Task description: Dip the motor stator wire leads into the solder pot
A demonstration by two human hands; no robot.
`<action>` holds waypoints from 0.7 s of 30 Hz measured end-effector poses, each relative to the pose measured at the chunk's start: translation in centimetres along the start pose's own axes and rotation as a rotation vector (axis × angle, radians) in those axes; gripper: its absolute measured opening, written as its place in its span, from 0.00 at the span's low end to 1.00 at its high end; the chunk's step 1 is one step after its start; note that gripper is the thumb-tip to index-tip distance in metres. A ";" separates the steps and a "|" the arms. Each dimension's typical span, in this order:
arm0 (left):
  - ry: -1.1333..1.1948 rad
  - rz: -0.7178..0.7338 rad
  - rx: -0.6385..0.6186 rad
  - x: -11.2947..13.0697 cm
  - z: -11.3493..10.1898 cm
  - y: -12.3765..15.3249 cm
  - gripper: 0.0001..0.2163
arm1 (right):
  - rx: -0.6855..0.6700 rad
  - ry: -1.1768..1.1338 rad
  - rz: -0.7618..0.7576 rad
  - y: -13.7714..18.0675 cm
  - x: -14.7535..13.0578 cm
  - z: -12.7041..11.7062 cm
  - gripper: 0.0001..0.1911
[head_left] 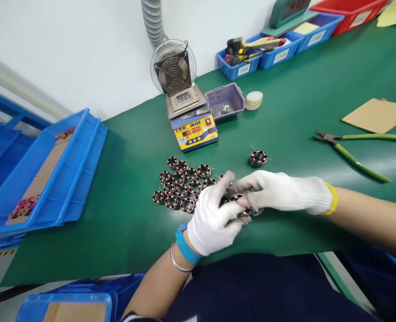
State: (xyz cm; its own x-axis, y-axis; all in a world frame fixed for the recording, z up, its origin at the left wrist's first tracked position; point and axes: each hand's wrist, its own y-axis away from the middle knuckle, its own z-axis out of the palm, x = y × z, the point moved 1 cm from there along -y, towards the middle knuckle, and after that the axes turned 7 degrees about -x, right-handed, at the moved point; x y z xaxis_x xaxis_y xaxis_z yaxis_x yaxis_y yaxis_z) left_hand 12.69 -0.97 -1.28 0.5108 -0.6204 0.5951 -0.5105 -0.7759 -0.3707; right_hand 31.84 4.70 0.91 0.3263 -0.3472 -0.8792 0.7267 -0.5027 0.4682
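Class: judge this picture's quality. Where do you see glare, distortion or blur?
Head view: bright, even light; pale glare on the green mat near the pliers; wide-lens distortion tilts the table edge and blue crate; left hand and right hand are sharp, the coil between them largely hidden.

My gloved left hand [214, 219] and right hand [278, 190] meet over the green mat [117, 214], both pinching one copper-wound coil [240, 203]. Just left of my fingers lies a cluster of coils [181, 183]; one lone coil [258, 158] sits just beyond them, green-handled pliers [352, 150] well right.
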 end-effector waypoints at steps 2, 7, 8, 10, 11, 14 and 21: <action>0.081 -0.091 0.138 0.1 -0.3 0.2 0.31 | 0.102 -0.211 -0.049 -0.8 -0.4 1.1 0.31; 0.004 -0.390 0.212 -0.4 -0.2 0.4 0.39 | 0.402 -0.410 -0.074 -2.6 -1.5 4.4 0.29; -0.022 -0.418 0.224 -0.6 -0.2 0.5 0.33 | 0.402 -0.410 -0.070 -2.9 -1.6 4.8 0.27; -0.052 -0.413 0.263 -1.1 -0.3 0.6 0.27 | 0.362 -0.412 -0.085 -3.3 -1.6 5.1 0.26; -0.052 -0.395 0.277 -1.2 -0.4 0.6 0.26 | 0.335 -0.409 -0.102 -3.4 -1.6 5.1 0.25; -0.001 -0.350 0.256 -1.5 -0.5 0.5 0.28 | 0.325 -0.343 -0.157 -3.6 -1.3 4.7 0.23; 0.127 -0.511 0.162 -1.5 -1.4 0.1 0.21 | 0.756 0.202 -0.208 -3.2 -0.8 3.9 0.25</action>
State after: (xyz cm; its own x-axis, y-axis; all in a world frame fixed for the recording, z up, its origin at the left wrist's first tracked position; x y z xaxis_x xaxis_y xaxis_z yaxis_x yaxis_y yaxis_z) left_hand 10.92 0.10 -1.22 0.5729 -0.1493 0.8059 -0.1016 -0.9886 -0.1109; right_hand 26.88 3.45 0.42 0.3850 -0.0737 -0.9200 0.2029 -0.9657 0.1623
